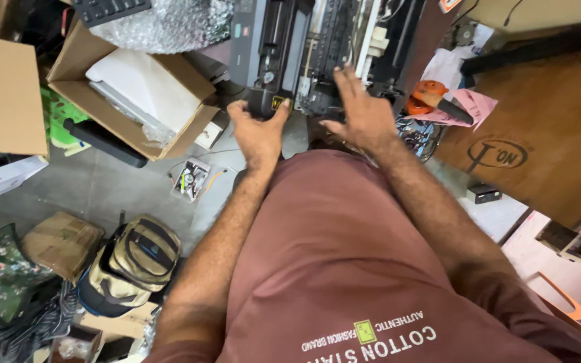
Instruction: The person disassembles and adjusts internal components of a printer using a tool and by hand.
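- The opened printer sits on the floor straight ahead, its long axis running left to right.
- The left hand clasps its near corner.
- The right hand rests spread on the mechanism, grasping nothing.
- A cardboard box lies left.

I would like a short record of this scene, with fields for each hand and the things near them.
Left hand: grips the front corner of the opened printer
Right hand: palm down, fingers spread on the printer's inner mechanism
Left of printer: open cardboard box holding a white device
Right of printer: orange-handled tool on pink paper
Floor: camouflage backpack
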